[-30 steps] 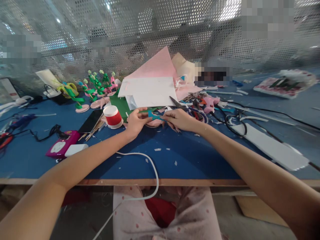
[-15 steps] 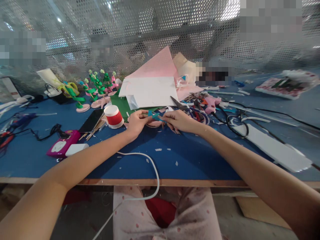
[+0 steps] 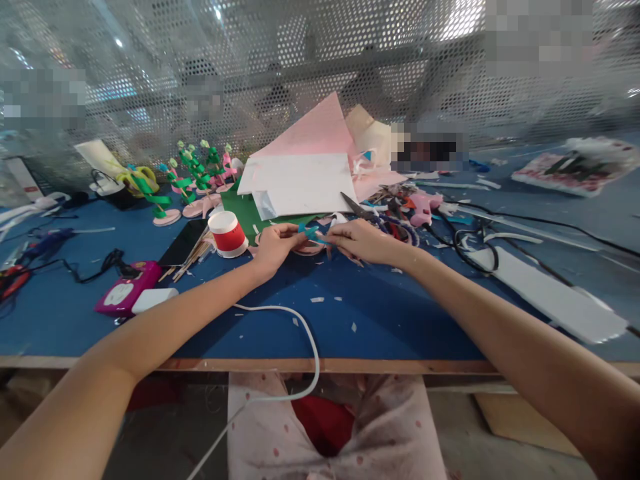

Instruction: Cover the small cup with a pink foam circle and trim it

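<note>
Between my hands, above the blue table, is a curled blue strip (image 3: pixel 311 232), by its look paper or foam. My left hand (image 3: pixel 273 250) pinches its left side with thumb and forefinger. The fingers of my right hand (image 3: pixel 360 241) close on the strip's other end. Under the hands lies a pinkish round piece (image 3: pixel 307 251), partly hidden by the fingers. Beside my left hand stands a red and white paper cup (image 3: pixel 228 234). Scissors with dark blades (image 3: pixel 355 205) lie just behind my right hand.
White and pink sheets (image 3: pixel 303 183) stand behind the hands. Several green spiral crafts on round bases (image 3: pixel 167 217) are at the back left. A purple power socket (image 3: pixel 127 288) and a white cable (image 3: pixel 305 327) lie nearer. A pink glue gun (image 3: pixel 424 208) sits right.
The blue strip has gone from a flatter, crossed shape to a tighter curl between my fingers. Both hands stay in nearly the same place.
</note>
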Available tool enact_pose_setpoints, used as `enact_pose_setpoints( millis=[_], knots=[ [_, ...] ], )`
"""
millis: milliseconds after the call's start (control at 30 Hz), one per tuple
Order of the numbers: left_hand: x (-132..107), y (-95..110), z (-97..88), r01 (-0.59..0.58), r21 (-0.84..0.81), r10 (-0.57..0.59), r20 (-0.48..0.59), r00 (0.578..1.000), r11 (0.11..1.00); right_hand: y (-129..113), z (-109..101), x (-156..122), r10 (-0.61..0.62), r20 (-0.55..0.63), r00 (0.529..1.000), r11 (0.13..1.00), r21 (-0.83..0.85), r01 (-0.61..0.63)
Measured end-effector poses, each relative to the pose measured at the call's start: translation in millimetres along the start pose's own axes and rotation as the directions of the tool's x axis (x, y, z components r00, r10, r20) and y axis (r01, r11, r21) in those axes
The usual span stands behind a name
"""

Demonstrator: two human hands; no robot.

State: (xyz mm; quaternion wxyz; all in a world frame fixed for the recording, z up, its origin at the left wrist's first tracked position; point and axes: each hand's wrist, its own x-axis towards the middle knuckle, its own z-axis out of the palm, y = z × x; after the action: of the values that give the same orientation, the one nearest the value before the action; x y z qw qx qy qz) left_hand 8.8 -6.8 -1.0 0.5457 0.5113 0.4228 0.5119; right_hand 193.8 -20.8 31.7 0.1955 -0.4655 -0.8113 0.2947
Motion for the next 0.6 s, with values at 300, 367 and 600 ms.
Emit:
enact_pose_setpoints(
  millis=[300,367,600],
  knots=[
    [0.7,-0.7,-0.1,-0.016,0.032,0.017,-0.034,0.999,0.999,-0.5,1.6,1.2,0.001,-0.005,1.0,1.0,-0.023,-0.001],
    [1.1,-1.6,-0.7,-0.027,0.061,0.029,-0.031,0.999,0.998,-0.5,2.2,1.3,0.003,-0.004,1.0,1.0,-0.01,-0.003],
    [1.6,-2.0,-2.6,-0.041,0.071,0.038,0.04,0.998,0.997,-3.8,1.4,0.9,-0.02,-0.033,0.999,1.0,0.004,0.021]
  ],
)
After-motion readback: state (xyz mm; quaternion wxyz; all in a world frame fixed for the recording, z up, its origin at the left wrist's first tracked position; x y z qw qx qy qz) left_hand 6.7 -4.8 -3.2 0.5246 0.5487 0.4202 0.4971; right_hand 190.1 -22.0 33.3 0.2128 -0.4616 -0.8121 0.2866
